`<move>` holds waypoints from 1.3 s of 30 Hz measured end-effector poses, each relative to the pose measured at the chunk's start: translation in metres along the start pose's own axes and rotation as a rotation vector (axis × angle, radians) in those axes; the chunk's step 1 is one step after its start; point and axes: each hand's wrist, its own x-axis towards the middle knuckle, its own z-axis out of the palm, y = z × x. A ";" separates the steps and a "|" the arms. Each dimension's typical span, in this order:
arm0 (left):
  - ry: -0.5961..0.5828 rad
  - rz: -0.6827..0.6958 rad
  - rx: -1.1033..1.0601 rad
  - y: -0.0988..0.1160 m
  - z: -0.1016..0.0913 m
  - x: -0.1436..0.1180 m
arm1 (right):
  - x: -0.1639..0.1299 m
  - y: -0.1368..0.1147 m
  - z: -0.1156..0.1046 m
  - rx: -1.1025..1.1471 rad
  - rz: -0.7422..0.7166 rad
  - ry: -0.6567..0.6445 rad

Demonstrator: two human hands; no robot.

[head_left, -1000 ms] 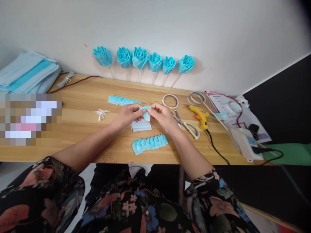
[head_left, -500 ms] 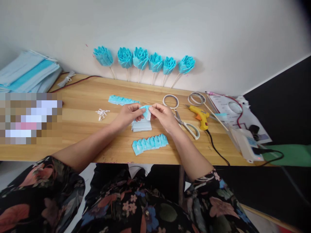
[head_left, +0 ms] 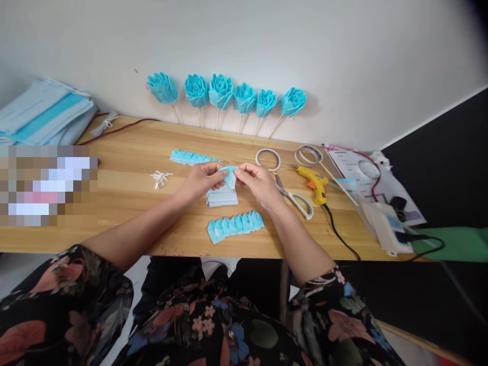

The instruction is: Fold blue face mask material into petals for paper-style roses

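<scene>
My left hand point(head_left: 200, 181) and my right hand point(head_left: 256, 183) meet over the middle of the wooden table point(head_left: 125, 152). Together they pinch a small light-blue folded piece point(head_left: 230, 175) by its top edge. Just beneath it lies a small stack of blue pieces point(head_left: 222, 197). A pleated blue strip point(head_left: 235, 225) lies nearer to me, and another blue strip point(head_left: 190, 157) lies beyond my left hand.
Several blue fabric roses on sticks point(head_left: 221, 94) lean on the wall. Right of my hands lie scissors point(head_left: 293, 196), two tape rings point(head_left: 267, 158), a yellow glue gun point(head_left: 314, 182) and a power strip point(head_left: 385, 227). Face masks point(head_left: 41, 112) are stacked far left; white scraps point(head_left: 160, 178) lie nearby.
My fingers have shifted slightly on the blue piece, folding it a little tighter; my arms and everything on the table stay where they were.
</scene>
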 end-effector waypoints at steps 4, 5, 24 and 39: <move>-0.005 -0.004 0.027 0.003 0.000 -0.001 | 0.000 0.001 -0.001 -0.010 -0.001 0.002; -0.009 -0.003 0.029 0.004 0.000 -0.001 | 0.000 0.001 0.000 -0.013 0.003 0.003; -0.068 -0.032 -0.027 -0.002 -0.001 0.000 | 0.002 0.006 0.001 0.013 -0.085 0.012; -0.080 -0.050 -0.079 -0.005 -0.001 0.000 | -0.005 -0.003 0.002 -0.381 -0.309 0.152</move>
